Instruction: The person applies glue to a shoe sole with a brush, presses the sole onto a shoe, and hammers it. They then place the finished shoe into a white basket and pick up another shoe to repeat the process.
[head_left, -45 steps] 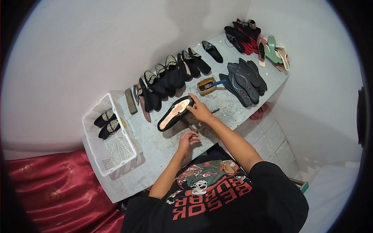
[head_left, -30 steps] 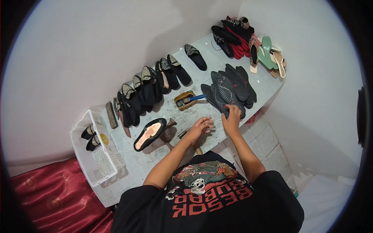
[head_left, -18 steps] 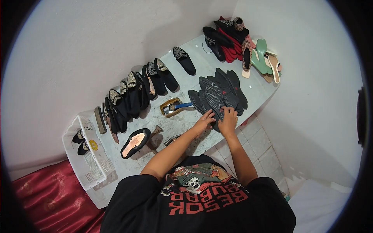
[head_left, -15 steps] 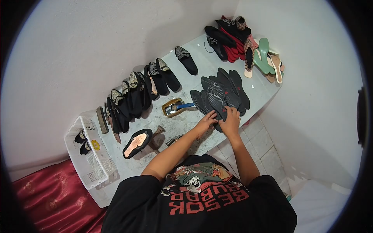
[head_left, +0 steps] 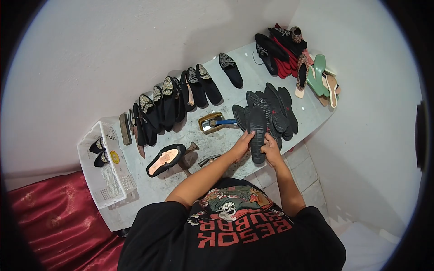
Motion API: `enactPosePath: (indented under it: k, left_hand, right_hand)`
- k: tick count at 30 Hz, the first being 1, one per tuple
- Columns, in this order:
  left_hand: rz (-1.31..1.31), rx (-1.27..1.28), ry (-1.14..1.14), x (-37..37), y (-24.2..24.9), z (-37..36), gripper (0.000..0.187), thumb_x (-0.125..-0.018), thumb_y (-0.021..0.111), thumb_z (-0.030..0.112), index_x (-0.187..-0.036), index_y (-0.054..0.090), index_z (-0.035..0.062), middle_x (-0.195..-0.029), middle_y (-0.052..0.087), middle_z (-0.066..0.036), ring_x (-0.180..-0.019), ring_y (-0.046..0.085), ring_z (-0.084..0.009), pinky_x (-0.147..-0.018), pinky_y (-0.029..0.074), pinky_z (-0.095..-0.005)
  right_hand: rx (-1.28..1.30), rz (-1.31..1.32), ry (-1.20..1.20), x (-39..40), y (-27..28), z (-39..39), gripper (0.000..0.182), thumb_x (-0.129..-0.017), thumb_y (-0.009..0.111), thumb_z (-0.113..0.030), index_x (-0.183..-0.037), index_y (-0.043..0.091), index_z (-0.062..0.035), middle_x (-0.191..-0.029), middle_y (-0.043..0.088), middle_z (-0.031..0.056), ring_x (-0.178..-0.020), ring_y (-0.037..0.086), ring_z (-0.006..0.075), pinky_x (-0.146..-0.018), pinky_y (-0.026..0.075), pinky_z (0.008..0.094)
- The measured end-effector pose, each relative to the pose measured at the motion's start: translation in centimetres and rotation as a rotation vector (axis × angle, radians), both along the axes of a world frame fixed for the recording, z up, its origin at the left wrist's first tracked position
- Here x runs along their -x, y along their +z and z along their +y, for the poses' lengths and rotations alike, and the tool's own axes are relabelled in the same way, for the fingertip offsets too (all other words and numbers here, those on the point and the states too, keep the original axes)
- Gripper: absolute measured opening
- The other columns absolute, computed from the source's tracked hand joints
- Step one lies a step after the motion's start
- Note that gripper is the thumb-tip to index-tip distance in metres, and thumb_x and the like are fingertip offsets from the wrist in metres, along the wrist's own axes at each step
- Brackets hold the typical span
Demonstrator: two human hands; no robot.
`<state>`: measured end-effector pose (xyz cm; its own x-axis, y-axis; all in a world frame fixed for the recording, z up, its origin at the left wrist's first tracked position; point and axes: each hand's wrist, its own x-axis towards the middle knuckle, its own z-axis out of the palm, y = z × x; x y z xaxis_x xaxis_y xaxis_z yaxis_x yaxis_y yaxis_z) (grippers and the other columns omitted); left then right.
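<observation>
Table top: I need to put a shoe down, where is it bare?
Bare: the table between the lone black shoe and sole stack; also between the basket and upturned shoe. Crowded: the shoe row and far corner pile.

Black ribbed sole (head_left: 257, 133), tread up

Half-hidden under the shoe

The stand (head_left: 187, 153) is disappearing beneath the upturned shoe (head_left: 165, 159); its base is staying unseen.
</observation>
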<state>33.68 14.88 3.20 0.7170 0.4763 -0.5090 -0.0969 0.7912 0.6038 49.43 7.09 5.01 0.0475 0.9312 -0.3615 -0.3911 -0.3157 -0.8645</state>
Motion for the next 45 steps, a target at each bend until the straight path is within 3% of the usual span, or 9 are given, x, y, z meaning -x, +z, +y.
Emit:
enactPosePath:
  k: [6, 14, 16, 19, 23, 32, 34, 39, 45]
  left_hand:
    - [-0.126, -0.127, 0.258, 2.2, 1.2, 0.0, 0.055, -0.11, 0.043, 0.025, -0.161, 0.027, 0.018, -0.142, 0.056, -0.011, -0.124, 0.059, -0.0215, -0.106, 0.049, -0.0386]
    - [-0.319, 0.104, 0.343, 11.1, 1.8, -2.4, 0.06, -0.111, 0.025, 0.05, -0.152, 0.041, 0.0094, -0.149, 0.054, -0.014, -0.115, 0.067, -0.03, -0.09, 0.061, -0.0519]
    - [-0.279, 0.03, 0.355, 13.4, 0.9, -3.9, 0.069, -0.109, 0.019, 0.055, -0.15, 0.043, 0.0055, -0.148, 0.054, -0.014, -0.111, 0.068, -0.0282, -0.089, 0.061, -0.0522]
    - [-0.308, 0.065, 0.396, 16.0, 1.0, -6.0, 0.067, -0.109, 0.02, 0.05, -0.15, 0.043, 0.0033, -0.147, 0.056, -0.015, -0.103, 0.069, -0.0268, -0.088, 0.061, -0.0489]
    - [-0.268, 0.038, 0.457, 18.1, 1.2, -8.1, 0.067, -0.108, 0.023, 0.05, -0.147, 0.048, 0.0014, -0.146, 0.057, -0.015, -0.104, 0.069, -0.0258, -0.091, 0.06, -0.0454]
    - [-0.319, 0.083, 0.475, 20.1, 0.1, -9.7, 0.068, -0.109, 0.024, 0.05, -0.148, 0.047, -0.0002, -0.142, 0.06, -0.015, -0.105, 0.068, -0.0245, -0.093, 0.059, -0.0418]
    - [-0.343, 0.094, 0.455, 20.4, 0.0, -9.5, 0.068, -0.109, 0.023, 0.05, -0.148, 0.047, 0.0001, -0.142, 0.06, -0.015, -0.106, 0.068, -0.0241, -0.092, 0.059, -0.0419]
    - [-0.308, 0.106, 0.412, 21.5, 0.0, -9.0, 0.067, -0.109, 0.023, 0.05, -0.149, 0.047, 0.0013, -0.139, 0.061, -0.015, -0.109, 0.066, -0.0224, -0.093, 0.06, -0.0442]
    - [-0.33, 0.115, 0.356, 23.7, -0.8, -8.0, 0.068, -0.109, 0.023, 0.051, -0.147, 0.049, 0.0016, -0.139, 0.062, -0.015, -0.115, 0.065, -0.0238, -0.099, 0.056, -0.0456]
  right_hand:
    - [-0.004, -0.118, 0.087, 1.9, 0.0, 0.4, 0.051, -0.085, 0.055, 0.008, -0.135, 0.058, -0.0042, -0.109, 0.067, 0.0018, -0.086, 0.063, 0.0085, -0.071, 0.05, 0.0224]
    - [0.232, -0.287, 0.147, 2.9, -2.8, 5.3, 0.028, -0.095, 0.064, -0.015, -0.12, 0.062, -0.0009, -0.098, 0.067, 0.0048, -0.072, 0.061, 0.0102, -0.063, 0.05, 0.0215]
    - [0.247, -0.304, 0.202, 4.1, -5.4, 6.7, 0.054, -0.096, 0.069, -0.03, -0.139, 0.052, -0.0019, -0.096, 0.066, 0.0062, -0.068, 0.061, 0.0114, -0.057, 0.05, 0.0241]
    - [0.275, -0.371, 0.25, 7.7, -5.7, 8.5, 0.098, -0.096, 0.068, -0.049, -0.166, 0.01, -0.0124, -0.088, 0.057, 0.0079, -0.055, 0.054, 0.0127, -0.044, 0.044, 0.0289]
    - [0.212, -0.481, 0.174, 10.3, -6.6, 10.9, 0.09, -0.101, 0.06, -0.051, -0.166, 0.008, -0.0157, -0.079, 0.056, 0.0053, -0.049, 0.051, 0.0114, -0.045, 0.045, 0.0278]
    - [-0.083, -0.724, 0.063, 10.6, -4.6, 12.8, 0.038, -0.109, 0.051, -0.033, -0.136, 0.063, -0.0083, -0.08, 0.061, 0.0033, -0.057, 0.053, 0.0085, -0.051, 0.046, 0.0256]
    - [-0.072, -0.737, 0.038, 10.4, -4.2, 12.9, 0.037, -0.109, 0.052, -0.032, -0.133, 0.064, -0.0071, -0.083, 0.064, 0.0045, -0.059, 0.055, 0.0095, -0.053, 0.047, 0.0259]
    - [-0.171, -0.963, 0.019, 10.5, -4.9, 12.1, 0.033, -0.105, 0.055, -0.027, -0.125, 0.065, -0.0023, -0.097, 0.071, 0.0217, -0.083, 0.07, 0.0358, -0.075, 0.055, 0.0428]
    - [-0.462, -1.14, 0.049, 16.8, -2.1, 10.0, 0.03, -0.102, 0.056, -0.02, -0.119, 0.063, 0.0045, -0.105, 0.066, 0.0272, -0.1, 0.064, 0.0442, -0.088, 0.051, 0.0476]
